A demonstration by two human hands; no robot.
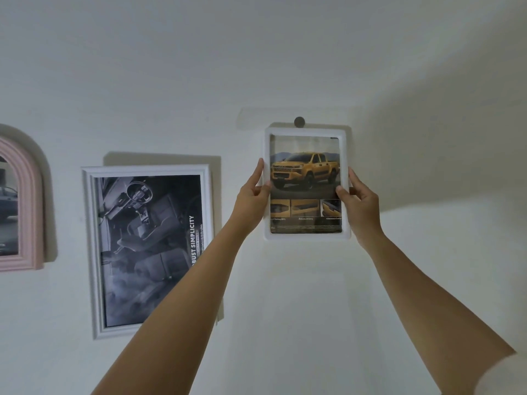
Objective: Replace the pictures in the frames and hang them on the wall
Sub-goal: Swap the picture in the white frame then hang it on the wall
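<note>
Step in hand, as I judge it: hanging the last of three frames; two look done, one is held at the wall

- Far left: pink arched frame (28, 201) on the wall (399, 67), cut off by the view's edge; its picture is too cropped to read
- Next right: large white frame (95, 252) on the wall, slightly tilted, holding a black-and-white car interior print (148, 246) set sideways, lettering running up the page
- Left hand (252, 195): arm raised, thumb on the front and fingers curled round the left edge of the small white frame (305, 131)
- Small white frame: upright, rounded corners, held at or just off the wall, high and right of centre. Yellow pickup picture (306, 172) inside, three small detail shots and text beneath. The sheet looks loose at the top, a pale gap showing under the upper rim
- Round dark peg (299, 121) on the wall, just above the top rim, touching or nearly so; whether the frame has caught on it cannot be told, the back being hidden
- Right hand (359, 201): mirrors the left, pinching the right edge at mid-height

Next move likely calls for: feeling the hidden hanger onto the peg, easing the weight down, checking level before either hand lets go
</note>
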